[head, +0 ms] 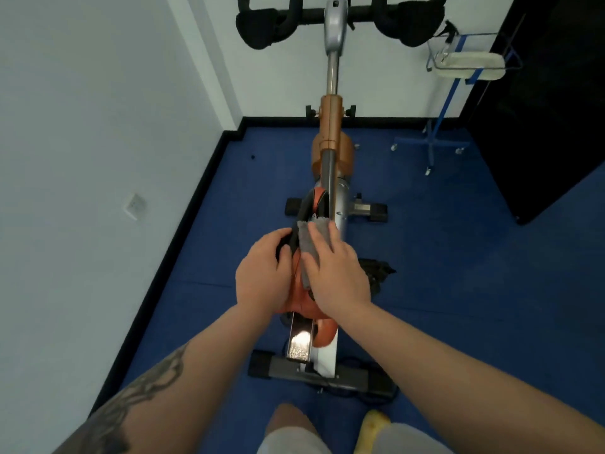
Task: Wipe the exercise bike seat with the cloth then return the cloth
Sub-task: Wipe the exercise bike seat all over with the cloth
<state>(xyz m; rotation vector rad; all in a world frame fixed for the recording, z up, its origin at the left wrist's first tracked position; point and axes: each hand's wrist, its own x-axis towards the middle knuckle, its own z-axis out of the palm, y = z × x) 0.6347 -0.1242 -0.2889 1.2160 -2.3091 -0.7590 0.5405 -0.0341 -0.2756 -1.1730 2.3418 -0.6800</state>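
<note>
The orange and black exercise bike seat (302, 303) lies below me, mostly hidden under both hands. My right hand (337, 273) lies flat on a grey cloth (311, 240) and presses it onto the right side of the seat top. My left hand (262, 280) grips the seat's left edge, its fingers curled around the black front part. The cloth's far end sticks out past my right fingertips near the seat nose.
The bike frame (330, 126) runs away from me to black handlebars (334, 14) by the white wall. A blue wheeled stand (432, 142) holding a white pad (471, 65) stands at the right. A dark crumpled thing (376, 273) lies on the blue floor. A black cabinet (540, 109) is far right.
</note>
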